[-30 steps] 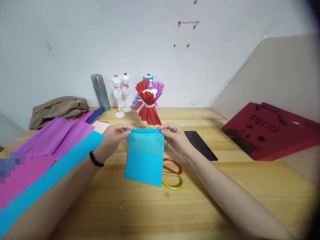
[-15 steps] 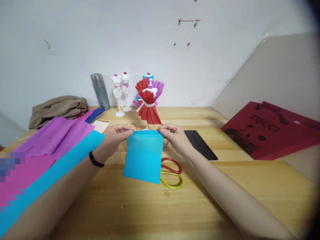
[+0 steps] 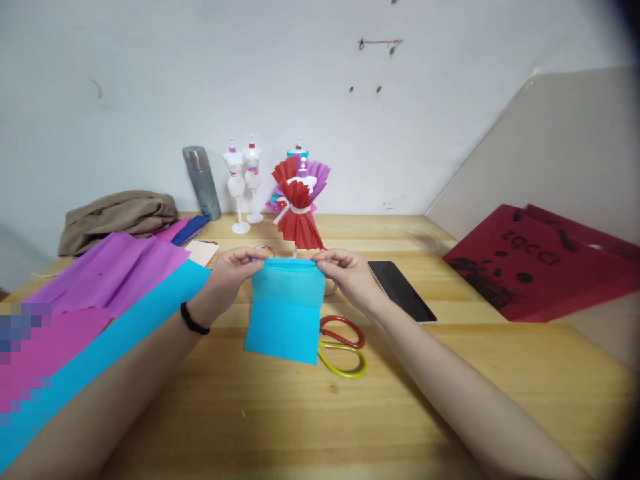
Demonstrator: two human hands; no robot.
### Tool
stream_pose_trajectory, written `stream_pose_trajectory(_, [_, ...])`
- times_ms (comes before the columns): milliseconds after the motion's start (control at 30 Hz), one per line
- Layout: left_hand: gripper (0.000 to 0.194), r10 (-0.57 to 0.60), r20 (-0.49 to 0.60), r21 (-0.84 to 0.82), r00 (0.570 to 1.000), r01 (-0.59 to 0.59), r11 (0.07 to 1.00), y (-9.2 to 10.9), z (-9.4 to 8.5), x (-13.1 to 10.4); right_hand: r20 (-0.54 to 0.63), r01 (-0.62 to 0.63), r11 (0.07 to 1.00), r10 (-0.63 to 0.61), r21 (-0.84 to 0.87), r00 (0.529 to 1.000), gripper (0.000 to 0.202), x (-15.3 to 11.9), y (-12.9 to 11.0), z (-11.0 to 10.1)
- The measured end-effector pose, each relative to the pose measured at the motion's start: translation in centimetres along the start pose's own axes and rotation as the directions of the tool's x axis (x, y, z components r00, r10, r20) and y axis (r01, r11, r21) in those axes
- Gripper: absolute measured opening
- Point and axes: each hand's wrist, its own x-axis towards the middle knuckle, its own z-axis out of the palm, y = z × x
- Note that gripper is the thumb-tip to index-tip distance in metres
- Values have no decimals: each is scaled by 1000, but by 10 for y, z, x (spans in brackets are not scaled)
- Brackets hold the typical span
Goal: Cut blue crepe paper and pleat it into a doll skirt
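Between my two hands hangs a piece of blue crepe paper, its upper edge gathered in folds. My left hand pinches the top left corner between thumb and fingers. At the top right corner my right hand pinches the same paper. Scissors with one red and one yellow handle loop lie on the table just right of the paper; their blades are hidden behind it. Behind the hands stands a small dress form in a red pleated paper dress tied at the waist.
On the left lie purple paper, a long blue sheet and a brown cloth. A flask and bare dress forms stand by the wall. To the right are a black tablet and a red bag.
My hands have shifted slightly left with the blue paper, and its top edge looks folded over more. My right hand has come a little nearer my left.
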Motion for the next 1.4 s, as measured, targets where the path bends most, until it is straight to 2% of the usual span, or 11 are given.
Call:
stream_pose_trajectory(233, [25, -12, 23, -36, 1000, 13, 999, -5, -3, 3, 21, -29, 1000, 29, -6, 999, 24, -1, -4, 2])
stream_pose_trajectory(433, [27, 27, -26, 20, 999, -26, 999, -1, 0, 1, -17, -10, 1000, 10, -29, 1000, 26, -1, -5, 5])
stream_pose_trajectory(567, [27, 91, -65, 116, 994, -83, 990, -3, 2, 1, -47, 18, 999, -20, -45, 999, 25, -2, -3, 7])
stream_pose_trajectory(733, [21, 231, -81, 264, 970, -202, 943, -7, 5, -1, -80, 49, 993, -58, -106, 995, 24, -2, 1, 8])
stream_pose_trajectory(867, [16, 288, -37, 391, 957, -251, 886, -4, 5, -2, -83, 83, 973, -103, -215, 991, 19, -1, 2, 7])
stream_pose_trajectory(1067, [17, 276, 39, 472, 960, -261, 842, -4, 2, -1, 25, 209, 877, -220, -433, 975, 15, -5, -4, 8])
stream_pose_trajectory(1200, [16, 283, 120, 419, 952, -307, 855, -8, 0, 1, 63, 287, 830, -294, -477, 954, 13, -6, -8, 7])
stream_pose_trajectory(1300, [15, 283, 162, 343, 945, -323, 882, -7, 0, 3, 71, 251, 821, -251, -512, 965, 16, -8, -12, 8])
stream_pose_trajectory(1400, [15, 231, 204, 354, 951, -291, 888, 1, 0, 2, 112, 257, 784, -236, -566, 965, 18, -12, -18, 10])
